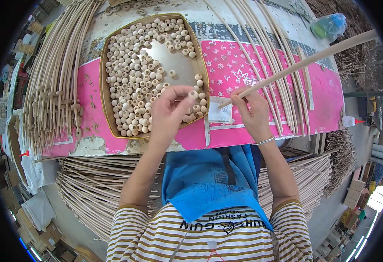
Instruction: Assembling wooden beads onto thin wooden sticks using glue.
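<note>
My left hand [171,111] is closed in a pinch around a drilled wooden bead [193,94], held over the right side of a shallow tray [102,83] with gold edges. Many more pale round beads [134,83] fill that tray, most of them on its left. In my right hand [253,111] is a long wooden stick [305,62], gripped near its lower end and slanting up to the right. The tip of the stick is at a small white dish [220,114] on the table. A short gap separates the bead from the stick's tip.
Several long sticks [283,83] lie on the pink patterned table covering [220,56] at the right. Bundled sticks with round pieces near their ends [56,94] lie at the left. More stick bundles [95,187] are below the table edge. A red-tipped white bottle [351,121] is far right.
</note>
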Demonstrator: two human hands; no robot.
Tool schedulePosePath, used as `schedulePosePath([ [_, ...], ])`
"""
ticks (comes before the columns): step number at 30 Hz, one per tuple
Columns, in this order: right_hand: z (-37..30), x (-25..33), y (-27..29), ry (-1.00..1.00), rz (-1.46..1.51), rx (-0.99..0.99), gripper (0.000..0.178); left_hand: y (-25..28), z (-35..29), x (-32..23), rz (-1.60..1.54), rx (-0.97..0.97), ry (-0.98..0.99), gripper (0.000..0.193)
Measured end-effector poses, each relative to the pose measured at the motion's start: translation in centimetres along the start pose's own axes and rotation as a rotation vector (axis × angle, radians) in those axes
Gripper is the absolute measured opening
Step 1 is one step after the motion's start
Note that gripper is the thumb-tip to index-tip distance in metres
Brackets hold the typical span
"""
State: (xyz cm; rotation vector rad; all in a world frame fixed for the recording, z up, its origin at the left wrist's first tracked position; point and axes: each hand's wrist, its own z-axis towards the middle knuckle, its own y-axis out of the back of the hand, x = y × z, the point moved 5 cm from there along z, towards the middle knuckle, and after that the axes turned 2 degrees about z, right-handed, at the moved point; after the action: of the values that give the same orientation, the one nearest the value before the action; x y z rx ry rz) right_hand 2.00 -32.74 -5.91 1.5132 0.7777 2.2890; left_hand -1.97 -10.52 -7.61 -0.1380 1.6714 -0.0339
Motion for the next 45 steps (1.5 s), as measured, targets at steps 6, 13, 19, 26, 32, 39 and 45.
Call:
schedulePosePath([
  [6,0.0,0.8,-0.2,0.019,0.025,-0.027,0.011,-5.9,-6.3,1.2,0.554,0.338,-0.321,0.015],
  [13,-1.2,1.0,-0.3,0.017,0.031,0.019,0.01,-6.0,-5.8,4.6,0.506,0.131,-0.223,0.016],
  [19,-2.2,-1.9,2.8,-0.26,0.439,-0.153,0.015,-5.0,-5.7,4.2,0.032,0.169,0.116,0.021],
  [26,-3.4,-1.3,5.7,-0.267,0.676,-0.361,0.022,-6.0,-4.5,1.9,-0.327,0.176,0.164,0.023],
  [32,-4.0,0.7,6.4,-0.219,0.801,-0.425,0.024,-7.3,-3.1,1.8,-0.324,0.162,0.15,0.023],
  [39,-4.4,0.9,5.3,-0.238,0.835,-0.417,0.023,-7.4,-2.9,1.9,-0.246,0.143,0.092,0.024],
  [45,-4.6,0.5,4.6,-0.274,0.842,-0.412,0.022,-7.3,-3.1,1.3,-0.202,0.116,0.068,0.024],
])
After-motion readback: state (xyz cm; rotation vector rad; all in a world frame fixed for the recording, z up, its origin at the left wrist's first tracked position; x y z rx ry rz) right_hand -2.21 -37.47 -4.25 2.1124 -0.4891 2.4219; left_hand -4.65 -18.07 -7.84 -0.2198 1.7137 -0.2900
